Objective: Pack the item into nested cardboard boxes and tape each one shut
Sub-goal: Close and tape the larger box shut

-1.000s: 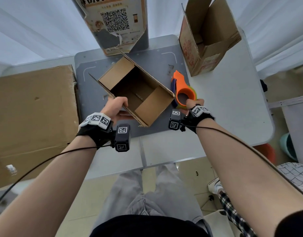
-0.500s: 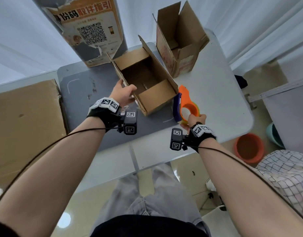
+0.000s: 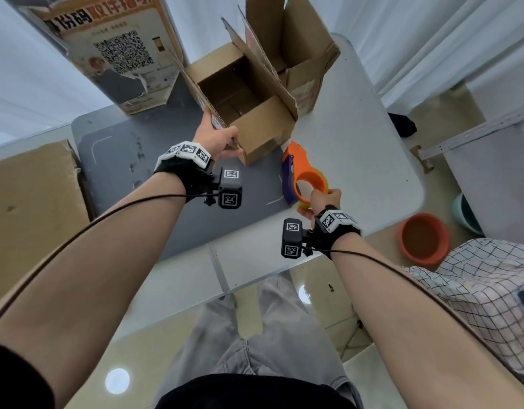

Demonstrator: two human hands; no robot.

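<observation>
Left hand (image 3: 218,140) fingers grip near flap of open box (image 3: 249,107) — right hand (image 3: 321,202) fingers curl round orange tape dispenser (image 3: 303,175), on bench (image 3: 358,172).

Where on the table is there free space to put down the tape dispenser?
The white table is bare to the right of the orange tape dispenser, out to its rounded edge. The dark grey mat left of the left hand is bare too. The far middle is crowded: the open brown cardboard box stands against a second open cardboard box.
</observation>
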